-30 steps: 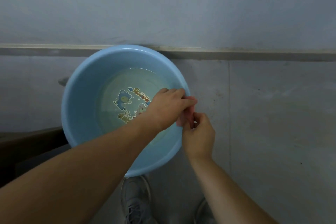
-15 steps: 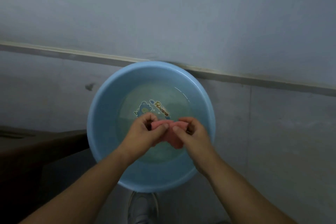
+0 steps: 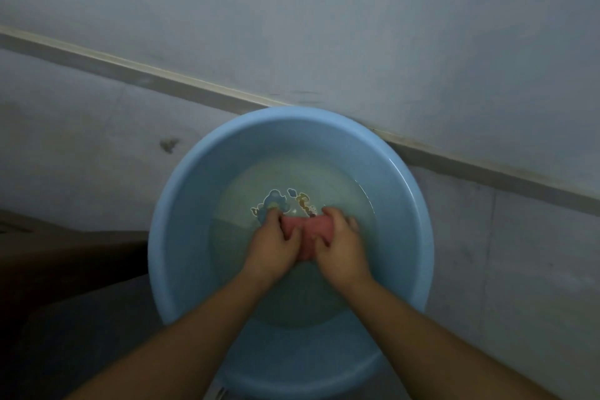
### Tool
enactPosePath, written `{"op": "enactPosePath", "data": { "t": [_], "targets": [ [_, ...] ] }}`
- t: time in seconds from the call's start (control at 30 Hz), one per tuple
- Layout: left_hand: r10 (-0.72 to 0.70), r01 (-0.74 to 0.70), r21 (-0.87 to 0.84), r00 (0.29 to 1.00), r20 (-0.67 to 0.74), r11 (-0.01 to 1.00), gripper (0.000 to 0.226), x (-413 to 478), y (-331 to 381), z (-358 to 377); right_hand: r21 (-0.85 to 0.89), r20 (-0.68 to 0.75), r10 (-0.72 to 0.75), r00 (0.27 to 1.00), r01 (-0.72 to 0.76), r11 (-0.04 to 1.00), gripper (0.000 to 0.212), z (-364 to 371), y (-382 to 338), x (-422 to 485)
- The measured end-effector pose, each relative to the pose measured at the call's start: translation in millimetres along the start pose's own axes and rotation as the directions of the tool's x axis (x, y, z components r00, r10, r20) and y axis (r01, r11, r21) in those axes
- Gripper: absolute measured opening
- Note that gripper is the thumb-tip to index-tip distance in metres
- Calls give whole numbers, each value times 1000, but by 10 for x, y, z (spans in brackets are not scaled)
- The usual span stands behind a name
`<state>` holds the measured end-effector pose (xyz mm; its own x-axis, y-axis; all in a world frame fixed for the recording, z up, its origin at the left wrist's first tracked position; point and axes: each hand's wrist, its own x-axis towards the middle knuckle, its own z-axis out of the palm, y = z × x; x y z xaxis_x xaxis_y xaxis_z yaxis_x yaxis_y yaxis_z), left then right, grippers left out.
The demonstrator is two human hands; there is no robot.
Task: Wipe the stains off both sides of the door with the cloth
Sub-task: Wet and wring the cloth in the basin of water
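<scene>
While our left hand (image 3: 272, 245) and right hand (image 3: 342, 248) grip the pink cloth (image 3: 306, 232) in the blue basin (image 3: 181, 204) of water, we judge the task barely begun: no door is visible, both sides remain to wipe.

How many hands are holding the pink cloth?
2. The left hand grips the cloth's left end and the right hand grips its right end, both inside the basin.
</scene>
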<state>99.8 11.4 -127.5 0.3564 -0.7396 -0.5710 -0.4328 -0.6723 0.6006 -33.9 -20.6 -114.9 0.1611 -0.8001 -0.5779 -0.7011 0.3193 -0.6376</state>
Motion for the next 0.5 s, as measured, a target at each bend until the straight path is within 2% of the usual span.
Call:
{"op": "enactPosePath", "data": {
  "t": [0.17,0.3,0.37,0.43,0.5],
  "targets": [
    [68,-67,273,998,7,960,26,60,-94,91,-85,1,-7,1000,7,996,49,26,79,80],
    [59,-49,292,998,-25,955,29,51,-96,135,-90,-46,11,999,-15,996,42,80,70,121],
    [30,-26,177,999,-20,984,30,29,-103,138,-58,-28,49,998,-51,997,30,94,77,139],
    [5,-6,-82,1000,-5,997,27,-15,-106,118,123,4,103,995,-103,987,15,68,77,129],
    [13,-18,-291,1000,-20,957,29,-95,-74,66,292,9,109,994,-107,951,16,3,52,74]
  ]
}}
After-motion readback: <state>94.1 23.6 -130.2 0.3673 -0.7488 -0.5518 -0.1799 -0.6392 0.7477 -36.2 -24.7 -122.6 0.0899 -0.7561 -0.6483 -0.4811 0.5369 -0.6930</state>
